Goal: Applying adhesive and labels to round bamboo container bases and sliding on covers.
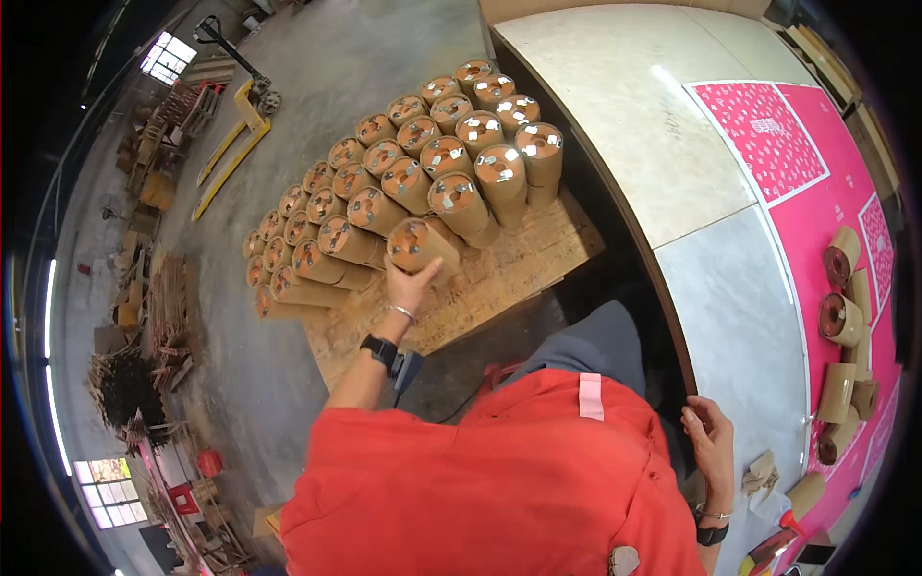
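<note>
My left hand [413,286] is closed round a brown paper-wrapped roll [415,244] at the near edge of a group of similar rolls. That roll has an orange-brown end with a hole in its middle. Several rows of upright rolls [368,211] stand close together on a wooden board [509,278] low on the floor. Over to the right, my right hand [709,437] rests at the dark edge of a long pale table [722,278], with its fingers loosely bent and apart. It holds nothing that I can see.
Pink patterned sheets [768,139] cover the table's right side, with several loose brown rolls [840,319] on them. Crumpled paper [759,472] lies near my right hand. A yellow pallet jack [235,139] stands on the floor at the far left, and stacked wood [168,312] lines that side.
</note>
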Available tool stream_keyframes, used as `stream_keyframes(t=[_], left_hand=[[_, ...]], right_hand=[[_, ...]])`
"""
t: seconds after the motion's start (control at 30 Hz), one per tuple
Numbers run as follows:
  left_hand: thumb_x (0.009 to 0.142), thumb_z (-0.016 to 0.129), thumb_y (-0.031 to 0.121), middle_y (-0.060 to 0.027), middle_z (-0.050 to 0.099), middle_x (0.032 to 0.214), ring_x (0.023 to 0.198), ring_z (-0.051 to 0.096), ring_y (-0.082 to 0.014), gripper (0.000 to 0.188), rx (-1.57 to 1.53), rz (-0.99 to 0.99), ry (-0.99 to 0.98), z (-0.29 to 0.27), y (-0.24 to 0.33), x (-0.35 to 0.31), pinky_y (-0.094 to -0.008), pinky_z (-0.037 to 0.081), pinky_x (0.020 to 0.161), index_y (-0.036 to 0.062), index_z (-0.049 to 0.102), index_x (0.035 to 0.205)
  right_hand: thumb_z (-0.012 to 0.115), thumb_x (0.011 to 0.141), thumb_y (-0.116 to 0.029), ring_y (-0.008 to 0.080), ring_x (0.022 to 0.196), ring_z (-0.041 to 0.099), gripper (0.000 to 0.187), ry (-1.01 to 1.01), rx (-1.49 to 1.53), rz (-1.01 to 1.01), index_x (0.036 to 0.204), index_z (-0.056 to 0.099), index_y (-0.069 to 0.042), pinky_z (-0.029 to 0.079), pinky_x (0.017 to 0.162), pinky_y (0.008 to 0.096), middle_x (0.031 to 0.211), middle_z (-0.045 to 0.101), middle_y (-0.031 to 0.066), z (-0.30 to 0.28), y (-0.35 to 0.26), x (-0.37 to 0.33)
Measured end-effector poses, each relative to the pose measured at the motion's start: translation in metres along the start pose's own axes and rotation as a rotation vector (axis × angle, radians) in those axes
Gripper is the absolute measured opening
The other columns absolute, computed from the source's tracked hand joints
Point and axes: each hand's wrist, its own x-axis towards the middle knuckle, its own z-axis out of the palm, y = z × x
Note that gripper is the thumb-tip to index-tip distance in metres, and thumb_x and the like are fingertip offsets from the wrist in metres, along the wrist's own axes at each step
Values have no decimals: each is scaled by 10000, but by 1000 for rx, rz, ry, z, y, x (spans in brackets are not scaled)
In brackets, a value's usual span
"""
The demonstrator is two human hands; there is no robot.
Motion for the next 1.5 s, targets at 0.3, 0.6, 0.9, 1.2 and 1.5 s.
stream_keyframes(t=[0.3, 0.6, 0.9, 1.2, 1.5], left_hand=[[750, 788, 240, -106, 573, 1178, 1054, 541, -234, 592, 435, 172, -22, 16, -24, 69, -349, 429, 933, -9, 508, 1208], [811, 700, 173, -73, 615, 940, 836, 585, -171, 306, 715, -9, -338, 5, -85, 12, -308, 481, 758, 12, 580, 1043], [762, 698, 77, -161, 582, 1061, 947, 597, -286, 396, 393, 971, -1039, 315, 175, -91, -350, 489, 800, -2, 547, 1120], [768, 730, 343, -245, 506, 1187, 1109, 489, -395, 645, 266, 1355, -1358, 592, 216, -250, -442, 400, 947, -33, 460, 1218], [847, 686, 229, -54, 600, 777, 728, 561, -125, 289, 232, 691, -1316, 669, 167, -259, -267, 467, 646, -21, 565, 929]], right_hand=[[632, 894, -190, 111, 833, 594, 319, 144, 16, 60, 1139, 605, 12, 482, 726, 247, 938, 659, 66, -2, -8, -21], [630, 832, -163, 301, 945, 570, 282, 881, -415, -188, 1058, 592, 1, 458, 798, 371, 1002, 590, 157, -51, 27, -52], [678, 741, -167, 381, 1108, 451, 519, 1254, -852, 27, 1206, 507, -13, 401, 920, 463, 1224, 492, 179, -59, 107, -69], [715, 672, -186, 381, 1143, 438, 632, 1274, -682, -70, 1255, 502, -65, 399, 917, 496, 1310, 449, 166, -47, 121, -77], [697, 694, -211, 387, 1199, 428, 605, 1278, -535, -144, 1240, 501, -37, 394, 934, 484, 1294, 475, 169, -45, 125, -77]])
